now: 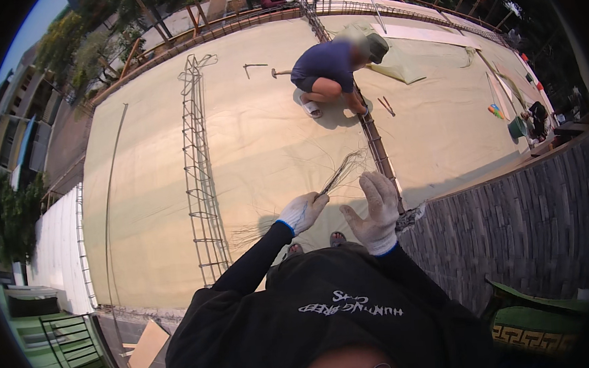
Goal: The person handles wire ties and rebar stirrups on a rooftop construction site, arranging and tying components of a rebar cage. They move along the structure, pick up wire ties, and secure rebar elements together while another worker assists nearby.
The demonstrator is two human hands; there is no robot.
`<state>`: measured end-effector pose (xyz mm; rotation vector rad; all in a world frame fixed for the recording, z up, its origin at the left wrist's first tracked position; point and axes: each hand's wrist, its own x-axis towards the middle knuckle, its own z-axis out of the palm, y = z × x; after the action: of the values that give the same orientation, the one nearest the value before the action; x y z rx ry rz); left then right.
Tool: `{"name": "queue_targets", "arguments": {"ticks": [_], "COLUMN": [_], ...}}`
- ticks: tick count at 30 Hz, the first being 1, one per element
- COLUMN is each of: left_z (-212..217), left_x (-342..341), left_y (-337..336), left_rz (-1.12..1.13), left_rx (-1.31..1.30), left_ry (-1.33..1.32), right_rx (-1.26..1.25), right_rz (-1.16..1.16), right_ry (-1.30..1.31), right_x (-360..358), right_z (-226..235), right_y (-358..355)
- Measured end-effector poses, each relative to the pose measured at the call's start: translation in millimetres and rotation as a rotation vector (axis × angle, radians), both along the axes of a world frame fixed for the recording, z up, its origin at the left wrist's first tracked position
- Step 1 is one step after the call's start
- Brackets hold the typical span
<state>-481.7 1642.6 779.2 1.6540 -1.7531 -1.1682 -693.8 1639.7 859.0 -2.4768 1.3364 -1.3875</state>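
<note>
My left hand [303, 212], in a white glove with a blue cuff, is closed around a bundle of thin tie wire [340, 174]. The loose wire ends fan out ahead of the fist and also trail behind it to the left. My right hand [377, 209], gloved the same way, is raised with fingers stretched and thumb apart, holding nothing. It appears over the near end of a rebar cage [379, 150] that runs away from me; I cannot tell whether it touches the steel.
A co-worker [324, 64] squats at the cage ahead, reaching down to it. Red-handled pincers [387, 106], a hammer [280, 73] and a steel square [255, 65] lie on the pale sheeting [271, 125]. Another rebar cage [199, 163] lies left. The deck edge drops beside a grey patterned surface [506, 218].
</note>
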Motion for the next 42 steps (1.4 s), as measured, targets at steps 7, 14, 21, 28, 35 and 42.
{"name": "queue_targets", "arguments": {"ticks": [7, 14, 21, 28, 35, 42], "left_z": [66.4, 18.6, 14.6, 6.5, -16.3, 19.3], "left_x": [-18.2, -1.2, -2.1, 13.5, 1.5, 11.6], "left_y": [-16.5, 17.9, 23.7, 30.3, 49.7, 46.6], "left_rz": [-0.400, -0.283, -0.235, -0.254, -0.358, -0.472], "left_rx": [-0.085, -0.172, -0.151, 0.018, 0.194, 0.164], "left_ry": [-0.286, -0.193, -0.177, -0.185, -0.125, -0.030], "right_rx": [0.585, 0.836, 0.770, 1.113, 1.138, 1.543], "right_rz": [0.313, 0.362, 0.384, 0.423, 0.444, 0.568], "right_ry": [0.672, 0.689, 0.535, 0.796, 0.699, 0.318], "right_x": [-20.9, -33.4, -39.0, -22.5, -40.9, -50.0], "right_z": [-22.2, -13.2, -24.0, -37.9, -60.3, -6.6], "right_y": [-53.2, -24.7, -44.1, -19.7, 1.0, -10.6]}}
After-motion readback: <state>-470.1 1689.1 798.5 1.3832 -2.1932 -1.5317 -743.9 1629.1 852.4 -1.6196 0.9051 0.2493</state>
